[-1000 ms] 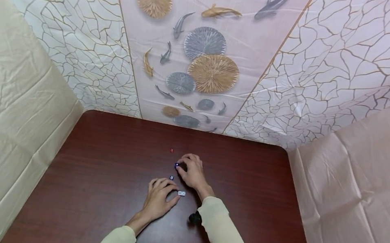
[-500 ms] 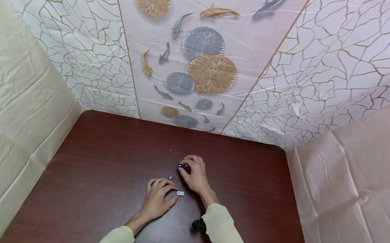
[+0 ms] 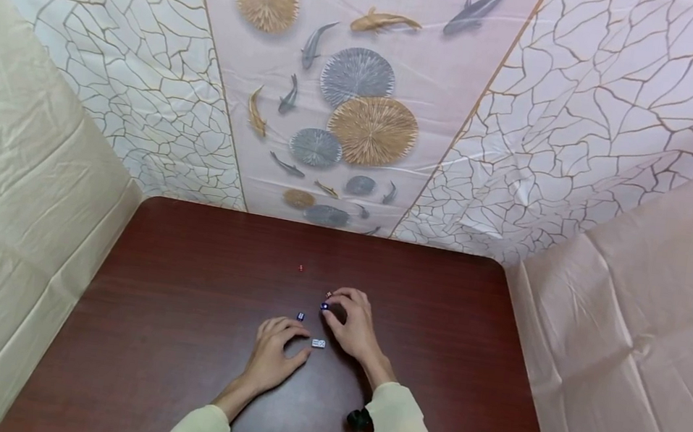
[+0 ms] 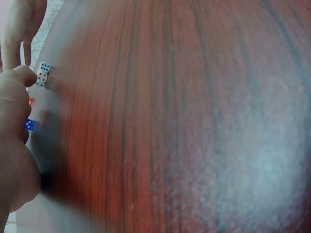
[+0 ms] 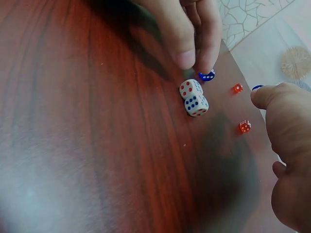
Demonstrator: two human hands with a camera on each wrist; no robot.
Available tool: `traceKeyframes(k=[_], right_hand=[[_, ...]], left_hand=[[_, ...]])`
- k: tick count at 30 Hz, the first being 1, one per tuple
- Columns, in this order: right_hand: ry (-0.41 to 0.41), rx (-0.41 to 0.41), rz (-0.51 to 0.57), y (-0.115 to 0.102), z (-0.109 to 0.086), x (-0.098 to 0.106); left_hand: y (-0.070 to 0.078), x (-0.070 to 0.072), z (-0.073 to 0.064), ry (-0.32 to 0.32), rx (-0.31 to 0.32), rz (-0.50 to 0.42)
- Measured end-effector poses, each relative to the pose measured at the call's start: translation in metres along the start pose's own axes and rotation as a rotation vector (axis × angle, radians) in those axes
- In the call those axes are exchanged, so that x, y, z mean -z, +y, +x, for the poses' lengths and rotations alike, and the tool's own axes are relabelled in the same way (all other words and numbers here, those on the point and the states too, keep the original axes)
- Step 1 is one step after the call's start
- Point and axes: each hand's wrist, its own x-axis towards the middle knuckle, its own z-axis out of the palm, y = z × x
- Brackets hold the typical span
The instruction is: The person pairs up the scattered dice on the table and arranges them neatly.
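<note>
Right hand [image 3: 358, 325] is pinching a blue die [image 3: 324, 306] | left hand [image 3: 272, 357] is curving, unclenched, beside two white dice [image 3: 315, 343] | another blue die [image 3: 300, 316], two red dice [image 3: 301, 268] are lying on counter [image 3: 449, 332]

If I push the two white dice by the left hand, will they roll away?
Probably not far: the white dice have flat sides, so a gentle push may just slide them. Their corners look rounded, though, so a hard flick could tumble them. They sit right together, so pushing one might bump the other.
</note>
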Motion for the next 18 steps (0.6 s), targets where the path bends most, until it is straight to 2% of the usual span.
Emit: traceKeyframes(k=[4, 8, 14, 18], right_hand=[[-0.002, -0.016, 0.004, -0.001, -0.009, 0.002], [-0.012, -0.045, -0.002, 0.000, -0.017, 0.003], [0.004, -0.030, -0.004, 0.005, -0.027, 0.000], [-0.008, -0.030, -0.007, 0.005, -0.034, 0.000]], left_hand=[[-0.002, 0.003, 0.002, 0.035, -0.005, -0.003], [-0.003, 0.008, 0.006, 0.066, 0.019, 0.005], [-0.007, 0.011, 0.011, 0.128, 0.033, 0.013], [-0.009, 0.011, 0.015, 0.140, 0.038, 0.047]])
